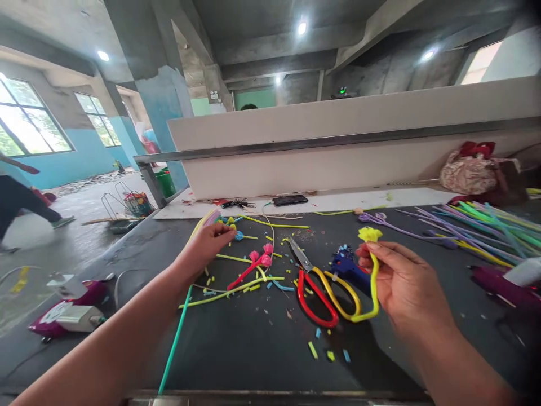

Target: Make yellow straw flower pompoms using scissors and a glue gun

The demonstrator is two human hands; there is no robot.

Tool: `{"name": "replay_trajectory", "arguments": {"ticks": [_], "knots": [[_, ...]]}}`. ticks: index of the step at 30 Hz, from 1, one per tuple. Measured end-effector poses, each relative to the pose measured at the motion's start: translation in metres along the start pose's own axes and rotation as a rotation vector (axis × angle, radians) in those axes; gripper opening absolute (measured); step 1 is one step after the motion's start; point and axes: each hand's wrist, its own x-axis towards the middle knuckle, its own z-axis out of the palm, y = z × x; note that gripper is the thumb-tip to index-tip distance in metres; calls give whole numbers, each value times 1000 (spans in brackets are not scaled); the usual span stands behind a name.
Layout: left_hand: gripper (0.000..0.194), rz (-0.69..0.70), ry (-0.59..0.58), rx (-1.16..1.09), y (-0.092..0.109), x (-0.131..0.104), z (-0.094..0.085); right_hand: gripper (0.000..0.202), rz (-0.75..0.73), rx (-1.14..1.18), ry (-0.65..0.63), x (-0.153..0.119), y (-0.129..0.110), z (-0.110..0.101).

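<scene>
My right hand (408,282) pinches a yellow pipe-cleaner flower (370,233) just below its head. Its bent yellow stem hangs down beside the scissors (313,282), which lie partly open with one red and one yellow handle loop. Behind the stem rests a blue glue gun (350,266), partly hidden by my right hand. My left hand (211,239) is closed, fingertips together, by small yellow and blue pipe-cleaner pieces (239,235); whether it grips one is unclear. A pink pipe-cleaner flower sprig (257,260) lies between the hands, among yellow-green stems.
Loose pipe cleaners (486,225) spread at the right. A phone (290,200) lies on the back ledge below a white partition (296,169). Purple devices (70,304) with pale adapters sit at the left. Cut scraps dot the dark table (253,361). A person walks at far left.
</scene>
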Motion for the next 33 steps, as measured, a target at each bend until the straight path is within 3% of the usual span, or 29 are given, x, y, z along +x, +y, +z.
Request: {"name": "replay_trajectory", "arguments": {"ticks": [3,5,8,11,13,16,20,25,29,33], "knots": [[31,-52,56,-179,16,-21,-29,16,74,-5,-49,-12,10,7],[29,-85,90,-203,19,-40,-36,18,142,-17,-124,-23,17,12],[23,-155,-24,-228,15,-73,-23,18,212,-4,-293,-39,25,16],[18,-183,-253,-288,16,-101,4,15,260,-16,-403,-53,29,19],[13,-172,-301,-298,20,-113,20,15,256,-19,-448,-59,29,20],[11,-152,-301,-348,28,-117,39,17,234,-43,-497,-64,31,21],[17,-185,-199,-468,35,-116,62,17,192,-134,-515,-67,34,18],[34,-152,-221,-738,35,-122,85,14,-39,-357,-590,-74,33,16],[29,-139,-218,-782,33,-124,87,12,-225,-526,-723,-81,29,21],[21,-79,-155,-715,27,-124,78,7,-217,-549,-839,-84,28,26]]}}
